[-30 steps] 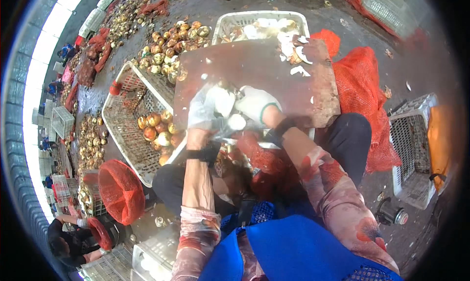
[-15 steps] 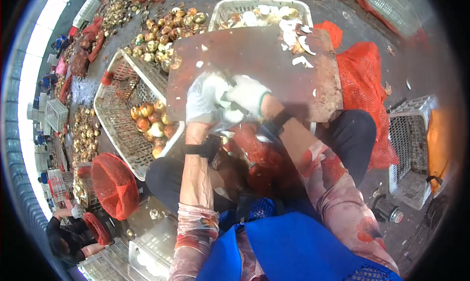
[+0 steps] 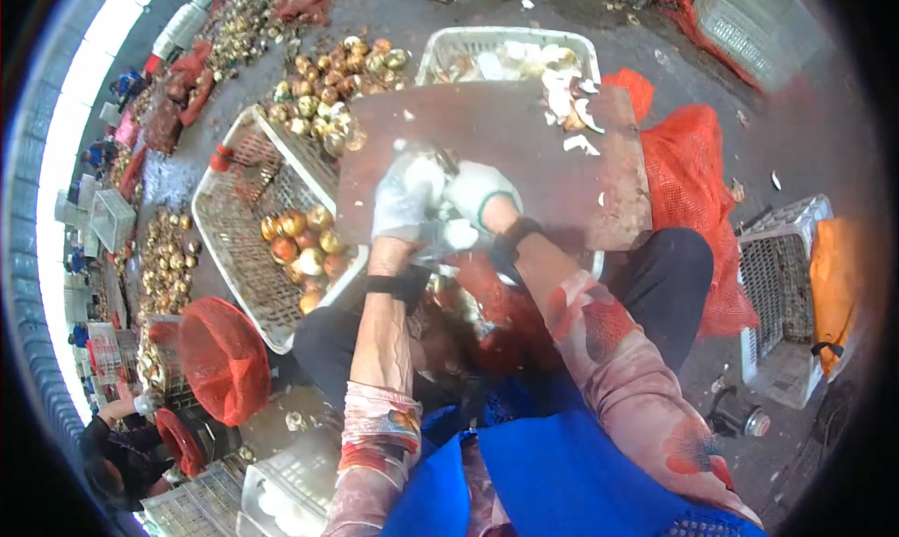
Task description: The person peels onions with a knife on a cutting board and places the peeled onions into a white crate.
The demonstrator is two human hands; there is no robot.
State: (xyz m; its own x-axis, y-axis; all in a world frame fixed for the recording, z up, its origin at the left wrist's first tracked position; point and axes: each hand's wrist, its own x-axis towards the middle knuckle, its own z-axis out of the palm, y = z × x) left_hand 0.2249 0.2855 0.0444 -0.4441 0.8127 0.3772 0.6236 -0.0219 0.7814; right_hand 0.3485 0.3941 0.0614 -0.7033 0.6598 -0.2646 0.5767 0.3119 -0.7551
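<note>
Over a brown board (image 3: 524,125) that lies above my lap, my two white-gloved hands are close together. My left hand (image 3: 398,200) is closed around a pale peeled onion (image 3: 426,175), which is smeared by motion. Against it on the right, my right hand (image 3: 482,195) is closed, fingers curled; what it holds is hidden. Something dark and blurred shows between the fingertips of both hands. Just below the hands, at the board's near edge, is a white rounded piece (image 3: 460,235). White onion peelings (image 3: 565,102) lie at the board's far right corner.
A white crate (image 3: 225,256) at the left holds several unpeeled onions (image 3: 304,242). Beyond the board stands a white basket (image 3: 440,45) with peelings. Onions (image 3: 332,83) are heaped on the floor. Red net sacks (image 3: 693,200) lie at the right, near another crate (image 3: 777,303).
The view has shifted, so the board and baskets sit lower in the picture. Both hands remain together over the board, with the right wrist turned slightly.
</note>
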